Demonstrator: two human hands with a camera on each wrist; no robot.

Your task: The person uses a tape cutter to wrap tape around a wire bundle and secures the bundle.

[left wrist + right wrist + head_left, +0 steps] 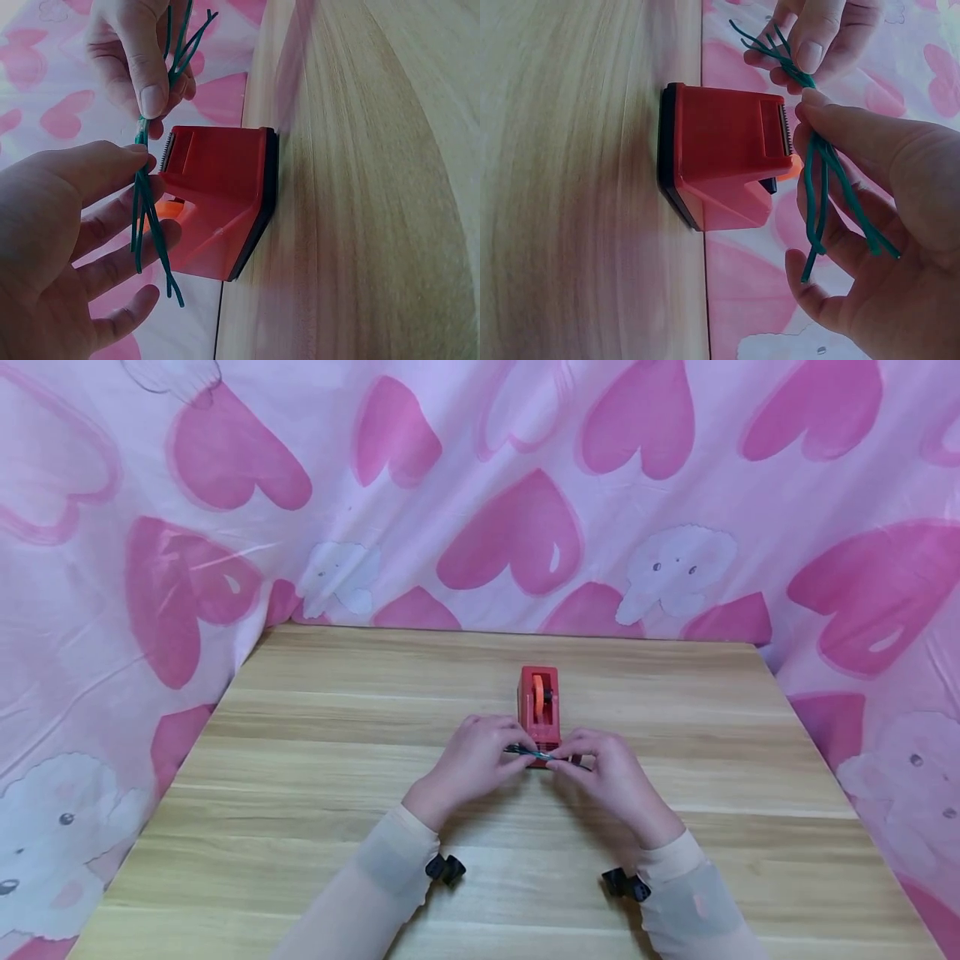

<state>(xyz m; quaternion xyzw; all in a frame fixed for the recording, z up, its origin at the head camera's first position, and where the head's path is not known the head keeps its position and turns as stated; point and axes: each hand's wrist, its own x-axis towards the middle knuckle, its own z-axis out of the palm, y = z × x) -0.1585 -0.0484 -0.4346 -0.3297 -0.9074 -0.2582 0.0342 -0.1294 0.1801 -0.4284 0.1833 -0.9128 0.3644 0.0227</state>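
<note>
Strands (821, 148) run left-right — left hand (483, 756) and right hand (611, 772) each pinch them near mid-length, fingertips close, neither nearer — just by dispenser's (221, 169) near end.

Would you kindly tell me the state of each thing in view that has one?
Green strands: gathered at the middle, ends splayed, held up
Left hand: pinches the strands
Right hand: pinches the strands
Red tape dispenser: upright on the table
Orange wheel: seated inside the dispenser
Heart-patterned cloth: hanging, creased
</note>
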